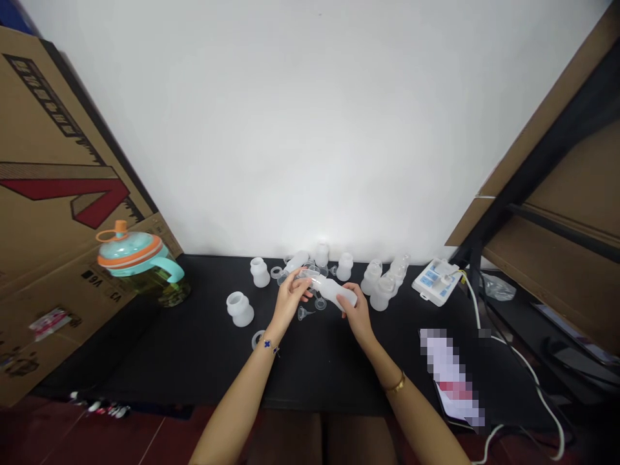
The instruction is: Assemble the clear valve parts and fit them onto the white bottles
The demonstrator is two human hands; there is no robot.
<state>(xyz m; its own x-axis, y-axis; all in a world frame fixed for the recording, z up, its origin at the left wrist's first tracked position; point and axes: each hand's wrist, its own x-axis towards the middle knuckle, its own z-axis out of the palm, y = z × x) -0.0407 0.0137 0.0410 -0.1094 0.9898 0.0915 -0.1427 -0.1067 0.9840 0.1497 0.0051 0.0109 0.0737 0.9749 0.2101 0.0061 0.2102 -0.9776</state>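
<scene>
My right hand [357, 307] is closed around the base of a white plastic bottle [332, 290], tilted with its neck towards the left. At the neck, my left hand [289, 297] pinches a clear plastic piece [310, 276], perhaps a funnel; its exact shape is partly hidden by the fingers. Below the hands lies a small clear funnel [303, 313]. A wide-mouthed white jar [240, 310] stands left of my left hand, with another white jar [260, 272] behind it. Near my left wrist is a translucent ring [258, 339], partly covered.
Several frosted bottles with clear tops [382, 292] stand to the right on the black table [320, 368]. A phone [453, 381], a white power strip [436, 282] and a white cable [527, 368] lie further right. At left are a large jug [145, 261] and cardboard [43, 213].
</scene>
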